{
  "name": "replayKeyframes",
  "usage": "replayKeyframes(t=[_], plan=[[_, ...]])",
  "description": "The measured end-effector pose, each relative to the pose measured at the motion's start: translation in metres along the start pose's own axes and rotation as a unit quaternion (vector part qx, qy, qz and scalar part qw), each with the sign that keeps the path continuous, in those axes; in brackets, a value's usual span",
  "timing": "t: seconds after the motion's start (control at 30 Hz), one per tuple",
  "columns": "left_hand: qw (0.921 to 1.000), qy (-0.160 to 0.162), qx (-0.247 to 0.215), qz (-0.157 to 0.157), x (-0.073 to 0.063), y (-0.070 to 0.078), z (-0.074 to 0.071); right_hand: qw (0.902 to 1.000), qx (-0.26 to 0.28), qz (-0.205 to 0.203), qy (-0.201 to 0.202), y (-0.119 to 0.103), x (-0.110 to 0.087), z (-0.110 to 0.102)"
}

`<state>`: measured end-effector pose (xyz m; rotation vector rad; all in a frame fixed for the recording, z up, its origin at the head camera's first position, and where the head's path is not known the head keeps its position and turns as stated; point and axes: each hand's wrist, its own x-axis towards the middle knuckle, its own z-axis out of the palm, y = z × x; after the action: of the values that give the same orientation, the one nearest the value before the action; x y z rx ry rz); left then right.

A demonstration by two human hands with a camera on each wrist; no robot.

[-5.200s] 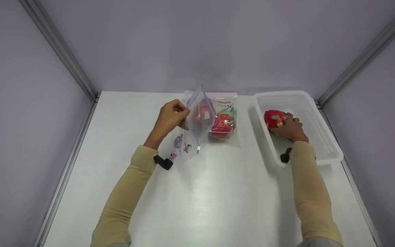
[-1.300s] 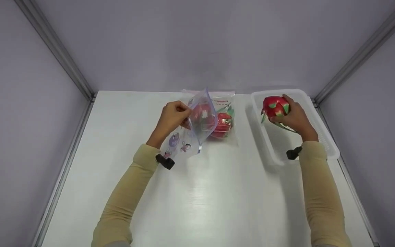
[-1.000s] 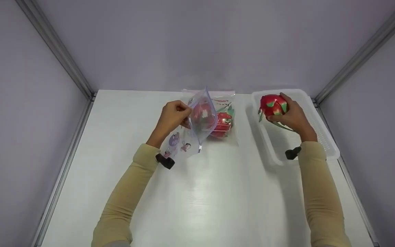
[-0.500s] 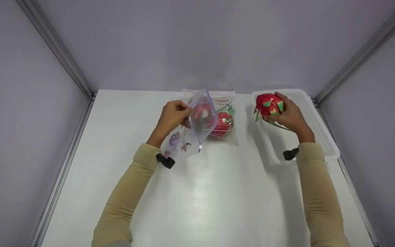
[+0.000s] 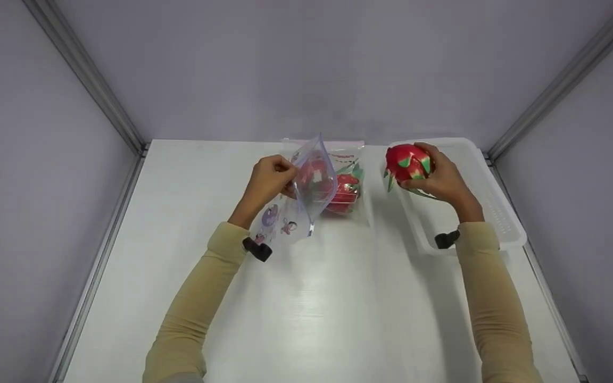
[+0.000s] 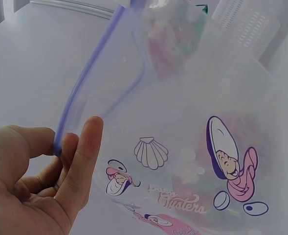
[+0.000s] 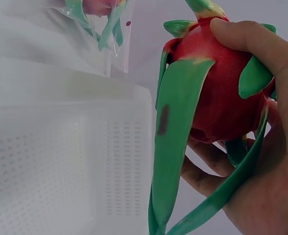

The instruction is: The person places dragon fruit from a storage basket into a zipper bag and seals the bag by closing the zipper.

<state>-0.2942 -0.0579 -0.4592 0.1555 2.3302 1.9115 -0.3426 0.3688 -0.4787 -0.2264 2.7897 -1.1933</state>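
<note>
My left hand (image 5: 268, 183) pinches the purple-edged rim of a clear zip bag (image 6: 148, 152) printed with cartoon oysters and a shell. The bag's mouth gapes toward the right. In my right hand (image 5: 442, 181) is a red dragon fruit (image 5: 407, 162) with green scales, gripped round its side with the thumb on top. It hangs over the left rim of a white basket (image 5: 466, 191). Beside the held bag lies a second clear bag (image 5: 354, 159) with a dragon fruit (image 5: 345, 192) inside. More red shows through the held bag's plastic; whose contents these are, I cannot tell.
The white table (image 5: 306, 298) is enclosed by grey panels (image 5: 312, 69) at the back and both sides. The perforated basket stands at the table's back right, close to the right panel. Its long left wall lies between the right hand and the bags.
My right hand has lifted the dragon fruit from inside the basket and carried it left to the basket's rim. The left hand keeps its pinch on the bag and has hardly moved.
</note>
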Motion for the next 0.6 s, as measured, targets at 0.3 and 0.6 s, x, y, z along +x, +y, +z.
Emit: replayKeyframes(t=[0.3, 0.6], plan=[[1.0000, 0.004, -0.003, -0.002, 0.000, -0.001, 0.000, 0.9996, -0.005, -0.029, -0.005, -0.016, 0.000, 0.009], [1.0000, 0.007, -0.003, -0.003, 0.002, -0.002, 0.001, 0.9989, 0.000, -0.046, -0.011, -0.030, -0.001, 0.012]])
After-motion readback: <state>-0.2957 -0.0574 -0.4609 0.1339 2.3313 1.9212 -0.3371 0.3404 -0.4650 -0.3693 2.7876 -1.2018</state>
